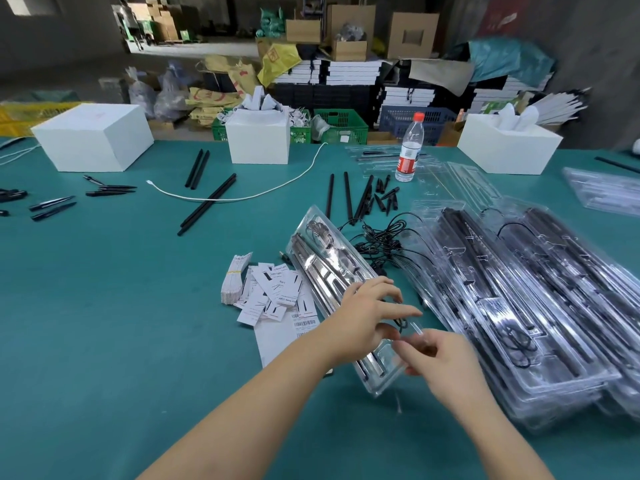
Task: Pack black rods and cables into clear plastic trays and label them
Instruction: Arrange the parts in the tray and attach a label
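On the teal counter (104, 306), near its middle, we are working at a clear plastic tray (332, 278) lying slantwise beside a heap of paper labels (270, 292). Our left hand (367, 317) is resting on the tray with fingers spread, while our right hand (440, 355) is pinching the tray's near edge (blur is hiding the exact grip). Loose black rods (207, 204) and a tangle of black cables (384, 237) are lying beyond, and filled trays (519, 299) are stacking up at the right
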`<state>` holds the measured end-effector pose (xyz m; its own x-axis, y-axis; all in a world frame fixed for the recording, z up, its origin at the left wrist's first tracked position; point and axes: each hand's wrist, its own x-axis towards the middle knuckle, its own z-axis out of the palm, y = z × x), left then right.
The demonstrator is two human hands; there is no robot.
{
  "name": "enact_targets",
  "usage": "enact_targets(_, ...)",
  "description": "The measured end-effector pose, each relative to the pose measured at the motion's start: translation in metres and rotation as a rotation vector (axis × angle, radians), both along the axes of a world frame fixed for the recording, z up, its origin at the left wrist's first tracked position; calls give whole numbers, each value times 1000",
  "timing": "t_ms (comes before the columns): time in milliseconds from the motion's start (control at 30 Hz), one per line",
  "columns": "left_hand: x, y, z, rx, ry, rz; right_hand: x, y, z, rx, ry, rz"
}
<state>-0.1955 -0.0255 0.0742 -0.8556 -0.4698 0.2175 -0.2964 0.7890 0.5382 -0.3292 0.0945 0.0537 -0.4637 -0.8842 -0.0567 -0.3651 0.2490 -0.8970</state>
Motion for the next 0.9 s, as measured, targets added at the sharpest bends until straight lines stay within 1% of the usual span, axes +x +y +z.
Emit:
enact_targets(133, 3, -2, 1, 28, 5, -15, 2, 0, -2, -38, 69, 33)
enact_targets(300, 5, -5, 5, 80, -24, -30, 3, 0, -6, -73, 15, 22)
enact_targets(367, 6, -3, 7, 161, 33, -13, 0, -1, -10, -79, -25, 0)
enact_targets(433, 14, -1, 5, 263, 149, 98, -5, -1, -16, -70, -84, -30)
enact_targets(467, 20, -2, 2, 279, 214, 187, -9, -1, -19, -57, -147, -53)
enact_targets(533, 39, -5, -9, 223, 283, 385, -16, 1, -24, -19, -309, -115)
enact_targets(567, 52, -8, -16, 179, 266, 474, -18, 2, -27, 5, -376, -146)
enact_targets(600, 65, -11, -24, 141, 211, 547, -19, 4, -30, 35, -426, -172)
enact_targets(667, 91, -16, -41, 99, 32, 615, -17, 7, -37, 111, -477, -205)
enact_targets(767, 122, -17, -66, 31, -242, 561, -13, 10, -43, 204, -374, -219)
enact_targets(833, 136, -14, -75, -1, -276, 524, -13, 10, -40, 252, -302, -214)
enact_targets(900, 144, -14, -78, -11, -238, 502, -12, 12, -33, 303, -230, -209)
